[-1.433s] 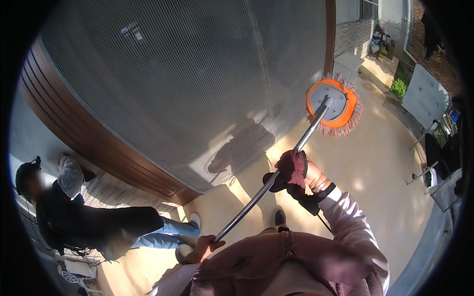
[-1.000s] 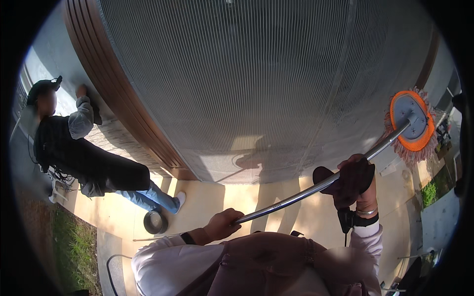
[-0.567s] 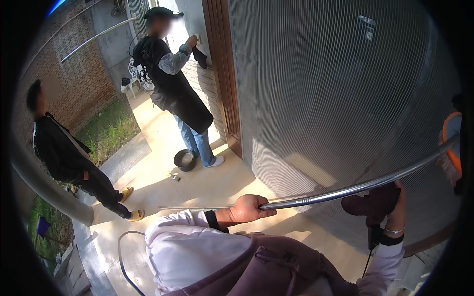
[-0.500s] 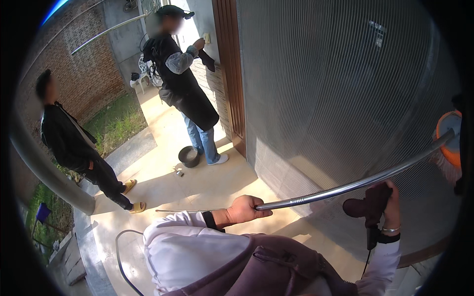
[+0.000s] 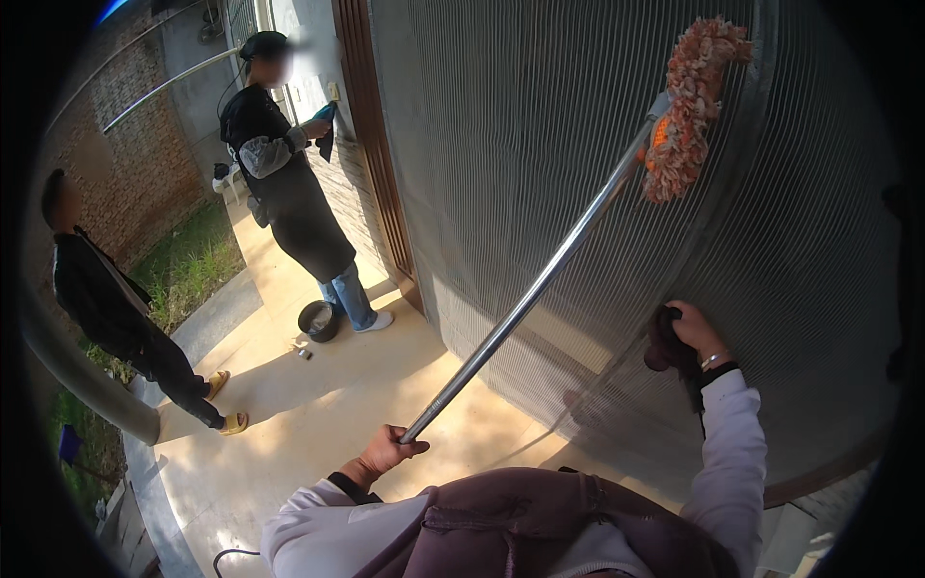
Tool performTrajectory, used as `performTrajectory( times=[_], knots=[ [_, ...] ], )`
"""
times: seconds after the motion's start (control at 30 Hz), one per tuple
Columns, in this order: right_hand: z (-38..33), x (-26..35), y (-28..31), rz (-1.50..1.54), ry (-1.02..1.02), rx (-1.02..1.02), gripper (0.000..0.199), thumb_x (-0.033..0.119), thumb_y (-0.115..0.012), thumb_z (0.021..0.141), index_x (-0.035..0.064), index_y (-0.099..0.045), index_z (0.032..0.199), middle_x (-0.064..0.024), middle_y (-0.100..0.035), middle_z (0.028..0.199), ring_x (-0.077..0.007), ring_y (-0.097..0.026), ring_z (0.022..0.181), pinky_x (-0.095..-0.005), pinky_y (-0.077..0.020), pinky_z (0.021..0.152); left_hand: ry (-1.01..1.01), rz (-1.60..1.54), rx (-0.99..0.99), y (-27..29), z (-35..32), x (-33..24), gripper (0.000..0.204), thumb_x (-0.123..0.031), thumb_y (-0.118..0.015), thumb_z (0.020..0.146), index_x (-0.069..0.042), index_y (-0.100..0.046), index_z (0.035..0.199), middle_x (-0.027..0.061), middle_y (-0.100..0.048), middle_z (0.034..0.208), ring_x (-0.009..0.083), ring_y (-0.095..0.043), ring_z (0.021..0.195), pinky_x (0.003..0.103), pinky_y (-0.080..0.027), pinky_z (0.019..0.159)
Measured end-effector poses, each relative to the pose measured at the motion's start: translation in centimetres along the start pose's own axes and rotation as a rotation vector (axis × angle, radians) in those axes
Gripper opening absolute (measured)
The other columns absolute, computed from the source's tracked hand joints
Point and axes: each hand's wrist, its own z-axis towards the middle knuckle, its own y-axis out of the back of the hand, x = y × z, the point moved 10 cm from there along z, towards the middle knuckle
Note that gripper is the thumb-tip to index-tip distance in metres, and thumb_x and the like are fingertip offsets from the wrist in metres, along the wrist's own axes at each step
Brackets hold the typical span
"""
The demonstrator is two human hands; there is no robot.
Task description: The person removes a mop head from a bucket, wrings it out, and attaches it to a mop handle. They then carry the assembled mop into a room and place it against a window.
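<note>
At the lower middle of the frame the left hand (image 5: 390,451) grips the bottom end of a metal mop pole (image 5: 525,299), fingers wrapped around it. To the lower right the right hand (image 5: 686,332) is closed on a dark cloth (image 5: 667,349) held against the ribbed grey wall (image 5: 501,144). The pole runs diagonally from lower centre up to the upper right, where its orange fringed mop head (image 5: 689,106) rests against the wall. Further left, a dark round bowl (image 5: 317,320) sits on the pale paving (image 5: 289,414); what it holds cannot be made out. A person in a dark apron (image 5: 289,202) stands beside it, holding a blue cloth (image 5: 326,114) near the wooden door frame (image 5: 371,135). Another person (image 5: 106,299) stands at far left by the grass (image 5: 188,270).
</note>
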Motion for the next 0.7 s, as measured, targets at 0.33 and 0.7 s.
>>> performTrajectory(
  times=[0.33, 0.7],
  knots=[
    [11.6, -9.8, 6.0, -0.018, 0.051, -0.1, 0.035, 0.007, -0.045, 0.08, 0.0, -0.05, 0.114, -0.0145, -0.056, 0.106, -0.0254, -0.053, 0.097, -0.035, -0.0426, 0.081, 0.015, -0.083, -0.131, -6.5, -7.0, 1.9, 0.03, -0.025, -0.07, 0.07, -0.004, -0.055, 0.056, -0.0008, -0.049, 0.051, 0.0073, -0.043, 0.05, 0.025, -0.034, 0.048],
    [16.8, -21.6, 25.1, -0.158, -0.061, -0.297, 0.044, 0.025, -0.041, 0.089, 0.0055, -0.036, 0.128, -0.0174, -0.038, 0.13, -0.03, -0.039, 0.118, -0.0416, -0.0324, 0.098, 0.24, -0.077, -0.302, -17.8, -16.0, 2.8, 0.029, -0.027, -0.072, 0.068, -0.003, -0.058, 0.059, 0.0011, -0.053, 0.054, 0.0091, -0.047, 0.052, 0.026, -0.037, 0.05]
  ],
)
